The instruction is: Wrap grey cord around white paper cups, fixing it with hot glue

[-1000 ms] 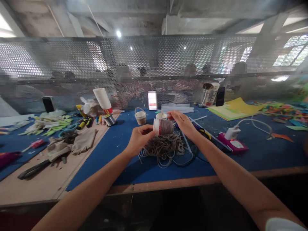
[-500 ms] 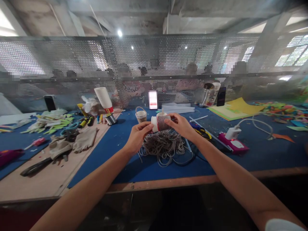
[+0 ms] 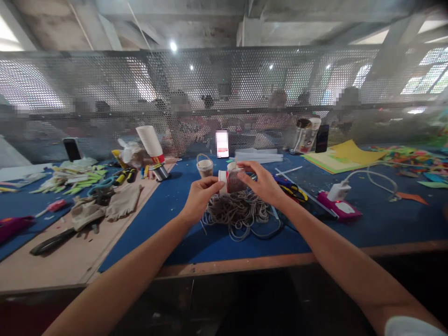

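Observation:
A paper cup (image 3: 233, 183), lying on its side in mid-air, is partly wrapped with grey cord; a white part and a red edge show at its left. My left hand (image 3: 200, 196) pinches the white end between thumb and fingers. From the right, my right hand (image 3: 262, 183) grips the wrapped part, its fingers over the top. Below the cup, a loose heap of grey cord (image 3: 241, 212) lies on the blue table mat. Just behind stands a small cup-shaped basket (image 3: 205, 167) with a looped handle. Another pale rim (image 3: 231, 165) shows beyond the held cup, partly hidden.
A lit phone (image 3: 221, 143) stands against the perforated metal screen (image 3: 245, 84). Leftward are stacked paper cups (image 3: 150, 141), a work glove (image 3: 124, 203) and scissors (image 3: 101, 186). To the right lie yellow-handled pliers (image 3: 296, 192), a magenta power block (image 3: 339, 207) and coloured paper (image 3: 345, 156).
The held cup has turned slightly and shifted a little left, and my right hand has moved slightly with it. My left hand keeps its pinch on the white end.

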`<state>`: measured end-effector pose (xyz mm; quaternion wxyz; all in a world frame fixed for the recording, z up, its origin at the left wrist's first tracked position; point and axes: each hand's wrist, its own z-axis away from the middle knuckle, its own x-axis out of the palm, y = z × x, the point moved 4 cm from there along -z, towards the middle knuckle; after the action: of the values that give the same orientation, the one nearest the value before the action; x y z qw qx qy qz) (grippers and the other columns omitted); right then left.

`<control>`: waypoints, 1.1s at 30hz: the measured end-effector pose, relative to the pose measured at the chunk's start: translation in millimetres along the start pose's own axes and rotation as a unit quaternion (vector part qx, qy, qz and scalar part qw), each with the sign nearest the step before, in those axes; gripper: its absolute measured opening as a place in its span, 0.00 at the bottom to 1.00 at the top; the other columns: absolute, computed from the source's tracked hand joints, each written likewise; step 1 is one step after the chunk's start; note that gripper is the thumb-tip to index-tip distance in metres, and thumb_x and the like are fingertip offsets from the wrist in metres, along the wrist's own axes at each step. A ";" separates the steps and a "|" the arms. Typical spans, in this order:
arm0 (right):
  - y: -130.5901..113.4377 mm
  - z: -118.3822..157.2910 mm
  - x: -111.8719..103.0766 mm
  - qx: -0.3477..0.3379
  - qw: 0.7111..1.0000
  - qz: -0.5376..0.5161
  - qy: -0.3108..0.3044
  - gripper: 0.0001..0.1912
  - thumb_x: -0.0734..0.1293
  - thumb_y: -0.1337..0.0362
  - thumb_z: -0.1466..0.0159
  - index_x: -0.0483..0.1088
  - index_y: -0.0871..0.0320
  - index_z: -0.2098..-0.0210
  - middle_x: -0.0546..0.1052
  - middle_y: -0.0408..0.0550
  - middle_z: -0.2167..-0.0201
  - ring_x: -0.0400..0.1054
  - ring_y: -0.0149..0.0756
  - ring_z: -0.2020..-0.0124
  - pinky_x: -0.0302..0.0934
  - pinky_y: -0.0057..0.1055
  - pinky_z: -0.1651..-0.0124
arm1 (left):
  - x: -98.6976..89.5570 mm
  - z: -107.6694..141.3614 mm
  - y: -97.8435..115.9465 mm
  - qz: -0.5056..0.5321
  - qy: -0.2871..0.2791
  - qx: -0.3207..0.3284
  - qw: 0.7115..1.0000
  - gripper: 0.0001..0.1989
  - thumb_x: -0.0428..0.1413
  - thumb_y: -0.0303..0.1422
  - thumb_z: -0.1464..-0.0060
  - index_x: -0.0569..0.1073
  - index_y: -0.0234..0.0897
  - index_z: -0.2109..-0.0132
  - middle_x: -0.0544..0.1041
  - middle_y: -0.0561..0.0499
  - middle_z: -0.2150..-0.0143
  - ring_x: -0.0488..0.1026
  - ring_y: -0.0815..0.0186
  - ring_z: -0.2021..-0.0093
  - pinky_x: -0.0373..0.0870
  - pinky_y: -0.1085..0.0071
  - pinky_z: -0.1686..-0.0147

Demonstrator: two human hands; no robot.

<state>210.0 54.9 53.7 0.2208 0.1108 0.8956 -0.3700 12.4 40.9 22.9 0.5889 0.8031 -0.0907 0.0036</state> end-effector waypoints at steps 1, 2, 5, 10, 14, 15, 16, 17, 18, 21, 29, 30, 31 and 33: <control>-3.2 0.0 -1.2 -0.017 1.000 0.015 0.010 0.18 0.63 0.56 0.31 0.67 0.50 0.43 0.73 0.51 0.44 0.69 0.43 0.45 0.63 0.44 0.41 | 0.9 0.9 1.3 -0.021 -0.004 0.007 1.000 0.09 0.65 0.35 0.50 0.81 0.34 0.64 0.79 0.50 0.70 0.72 0.68 0.69 0.67 0.72 0.66; -6.1 -0.1 -1.8 -0.033 0.999 0.029 0.014 0.18 0.61 0.57 0.31 0.67 0.49 0.43 0.72 0.50 0.44 0.68 0.42 0.44 0.61 0.44 0.39 | 2.1 1.8 2.7 -0.043 -0.009 0.014 0.999 0.09 0.65 0.36 0.50 0.82 0.34 0.63 0.80 0.50 0.69 0.72 0.67 0.69 0.67 0.71 0.66; -11.6 0.0 -0.1 -0.076 0.996 0.050 -0.004 0.15 0.61 0.63 0.30 0.69 0.48 0.45 0.73 0.48 0.44 0.65 0.41 0.41 0.58 0.43 0.36 | 6.1 4.3 7.0 -0.102 -0.022 0.026 0.994 0.09 0.64 0.35 0.51 0.82 0.35 0.64 0.80 0.50 0.69 0.72 0.68 0.70 0.66 0.72 0.67; -9.2 0.0 1.4 -0.091 0.995 0.042 0.007 0.06 0.65 0.66 0.34 0.73 0.52 0.59 0.76 0.47 0.54 0.69 0.39 0.48 0.62 0.41 0.41 | 9.0 5.9 9.4 -0.133 -0.029 0.034 0.990 0.08 0.64 0.35 0.51 0.82 0.35 0.64 0.79 0.51 0.70 0.70 0.69 0.71 0.64 0.72 0.69; -11.6 0.1 -1.9 -0.069 0.997 0.039 0.023 0.03 0.66 0.64 0.35 0.72 0.51 0.63 0.76 0.47 0.55 0.69 0.40 0.49 0.62 0.43 0.42 | 5.5 4.1 5.7 -0.125 -0.012 0.029 0.992 0.09 0.64 0.36 0.51 0.82 0.34 0.64 0.80 0.50 0.70 0.71 0.68 0.71 0.65 0.72 0.69; -13.7 0.4 -3.0 -0.066 0.997 0.038 0.023 0.03 0.66 0.64 0.35 0.72 0.51 0.63 0.76 0.47 0.55 0.69 0.40 0.48 0.62 0.43 0.41 | 4.1 3.3 4.6 -0.119 -0.003 0.028 0.992 0.09 0.64 0.36 0.51 0.82 0.34 0.64 0.80 0.50 0.70 0.71 0.68 0.71 0.65 0.72 0.68; -16.1 0.8 -4.0 -0.063 0.997 0.038 0.021 0.03 0.66 0.63 0.34 0.72 0.50 0.63 0.75 0.46 0.55 0.69 0.41 0.48 0.61 0.44 0.41 | 2.6 2.4 3.6 -0.111 0.006 0.028 0.993 0.10 0.64 0.36 0.51 0.82 0.34 0.64 0.80 0.50 0.69 0.71 0.67 0.71 0.65 0.71 0.68; -18.7 1.3 -5.0 -0.061 0.997 0.039 0.020 0.03 0.66 0.63 0.35 0.72 0.50 0.63 0.75 0.46 0.54 0.68 0.41 0.47 0.61 0.44 0.41 | 1.3 1.5 2.9 -0.100 0.015 0.030 0.994 0.10 0.64 0.36 0.51 0.82 0.35 0.64 0.80 0.50 0.69 0.72 0.67 0.70 0.66 0.71 0.67; -21.3 2.0 -5.8 -0.061 0.997 0.041 0.017 0.02 0.66 0.63 0.35 0.72 0.50 0.63 0.75 0.46 0.54 0.68 0.41 0.47 0.61 0.45 0.40 | 0.1 0.6 2.4 -0.090 0.022 0.032 0.995 0.10 0.64 0.37 0.50 0.82 0.35 0.64 0.80 0.49 0.68 0.72 0.67 0.70 0.66 0.71 0.66; -27.5 3.4 -6.3 -0.060 0.997 0.046 -0.002 0.02 0.66 0.63 0.36 0.72 0.51 0.64 0.75 0.46 0.54 0.68 0.42 0.47 0.60 0.45 0.40 | -2.7 -1.7 1.8 -0.070 0.038 0.037 0.996 0.10 0.64 0.37 0.50 0.82 0.35 0.63 0.81 0.49 0.67 0.72 0.67 0.68 0.67 0.71 0.65; 6.6 -5.0 -37.0 0.003 0.995 0.087 0.054 0.09 0.62 0.58 0.33 0.71 0.55 0.59 0.76 0.50 0.57 0.71 0.40 0.55 0.64 0.39 0.48 | -5.8 -2.7 1.6 -0.057 0.043 0.055 0.996 0.10 0.65 0.37 0.50 0.82 0.35 0.64 0.80 0.50 0.67 0.72 0.67 0.67 0.67 0.71 0.63; 17.4 -5.3 -45.5 0.024 0.990 0.122 0.063 0.10 0.62 0.58 0.34 0.72 0.56 0.59 0.76 0.50 0.58 0.71 0.39 0.57 0.65 0.38 0.50 | -5.7 -2.8 1.5 -0.059 0.042 0.057 0.996 0.10 0.65 0.37 0.50 0.82 0.35 0.63 0.80 0.50 0.66 0.72 0.66 0.66 0.67 0.71 0.62; 28.8 -4.7 -54.3 0.051 0.982 0.170 0.065 0.10 0.63 0.59 0.34 0.72 0.56 0.60 0.77 0.50 0.59 0.71 0.39 0.58 0.64 0.37 0.51 | -5.8 -2.9 1.3 -0.063 0.043 0.058 0.995 0.10 0.64 0.36 0.50 0.82 0.35 0.63 0.80 0.50 0.66 0.72 0.66 0.66 0.67 0.71 0.62; 50.2 -0.2 -71.2 0.116 0.952 0.279 0.047 0.10 0.63 0.59 0.36 0.74 0.56 0.62 0.78 0.50 0.61 0.72 0.41 0.60 0.63 0.37 0.54 | -5.9 -3.1 1.0 -0.069 0.046 0.058 0.995 0.10 0.64 0.36 0.50 0.82 0.35 0.62 0.80 0.50 0.66 0.73 0.66 0.66 0.67 0.71 0.62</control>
<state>290.7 87.8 57.0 0.2582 0.3986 0.7891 -0.3895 6.8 44.4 24.1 0.5441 0.8390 -0.0075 0.0052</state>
